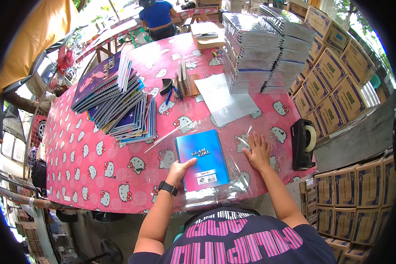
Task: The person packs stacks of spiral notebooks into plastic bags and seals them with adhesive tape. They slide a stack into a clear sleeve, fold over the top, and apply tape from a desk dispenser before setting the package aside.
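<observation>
In front of me a blue-and-pink spiral notebook (198, 152) lies on the table, its coil along the right edge. My left hand (180, 171), with a dark watch at the wrist, grips its left edge. The thumb rests on the cover and the other fingers are hidden. To the right, my right hand (259, 152) rests on the tablecloth, fingers spread, holding nothing. Thin clear strips (167, 137) lie beyond the notebook, and a white sheet (224, 100) lies farther back.
A tall pile of spiral notebooks (105, 101) leans at the left. Wrapped notebook stacks (253, 50) stand at the back right. A black tape dispenser (300, 145) sits near the right edge. Cartons (334, 92) are piled beyond the pink tablecloth (81, 152). A person (157, 17) sits far off.
</observation>
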### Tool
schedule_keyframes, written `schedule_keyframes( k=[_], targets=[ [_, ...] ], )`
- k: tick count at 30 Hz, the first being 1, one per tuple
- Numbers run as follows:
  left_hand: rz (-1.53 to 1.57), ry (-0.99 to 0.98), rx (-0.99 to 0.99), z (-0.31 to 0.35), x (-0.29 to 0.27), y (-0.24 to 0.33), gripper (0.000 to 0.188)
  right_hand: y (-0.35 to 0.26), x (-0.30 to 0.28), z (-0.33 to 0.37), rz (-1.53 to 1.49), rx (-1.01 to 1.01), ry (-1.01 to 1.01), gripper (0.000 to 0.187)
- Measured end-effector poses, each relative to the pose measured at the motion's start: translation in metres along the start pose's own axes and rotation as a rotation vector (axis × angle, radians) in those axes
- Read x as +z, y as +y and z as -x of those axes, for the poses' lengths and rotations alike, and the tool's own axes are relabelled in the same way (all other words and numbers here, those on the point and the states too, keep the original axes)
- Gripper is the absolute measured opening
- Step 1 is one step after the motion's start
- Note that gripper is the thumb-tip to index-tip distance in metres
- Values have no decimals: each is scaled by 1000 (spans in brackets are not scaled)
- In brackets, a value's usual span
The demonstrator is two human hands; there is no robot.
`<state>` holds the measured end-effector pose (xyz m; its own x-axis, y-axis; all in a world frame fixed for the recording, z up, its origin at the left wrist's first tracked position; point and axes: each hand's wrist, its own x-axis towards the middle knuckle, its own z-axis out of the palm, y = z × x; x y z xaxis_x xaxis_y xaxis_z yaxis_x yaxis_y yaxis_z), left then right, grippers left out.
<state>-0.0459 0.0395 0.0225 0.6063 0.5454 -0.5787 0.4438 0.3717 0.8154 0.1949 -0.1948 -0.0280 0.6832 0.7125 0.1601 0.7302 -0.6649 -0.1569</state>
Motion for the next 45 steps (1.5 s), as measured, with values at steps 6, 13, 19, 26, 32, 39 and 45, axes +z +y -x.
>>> schedule_keyframes(
  k=[6, 13, 19, 26, 32, 39, 45],
  targets=[
    [-725, 197, 93, -1, -6, 4, 91, -18, -33, -4, -94, 11, -2, 49],
    [-407, 269, 149, -5, -18, -4, 70, 3, -25, 3, -187, -70, 113, 28],
    [-571, 692, 728, -13, -22, -38, 52, -3, -67, 29, -611, 560, -48, 28],
    [-8, 182, 200, -16, -31, -39, 43, -54, -133, 47, -793, 171, -351, 43],
    [8, 233, 416, 5, 14, -34, 104, -210, -96, 66, -178, -369, -372, 43],
    [-370, 276, 468, 25, 18, -41, 105, -210, -114, 97, -588, -587, -725, 31],
    [-337, 218, 462, 16, 18, -45, 104, -161, -69, 25, -354, -167, 296, 40]
  ],
)
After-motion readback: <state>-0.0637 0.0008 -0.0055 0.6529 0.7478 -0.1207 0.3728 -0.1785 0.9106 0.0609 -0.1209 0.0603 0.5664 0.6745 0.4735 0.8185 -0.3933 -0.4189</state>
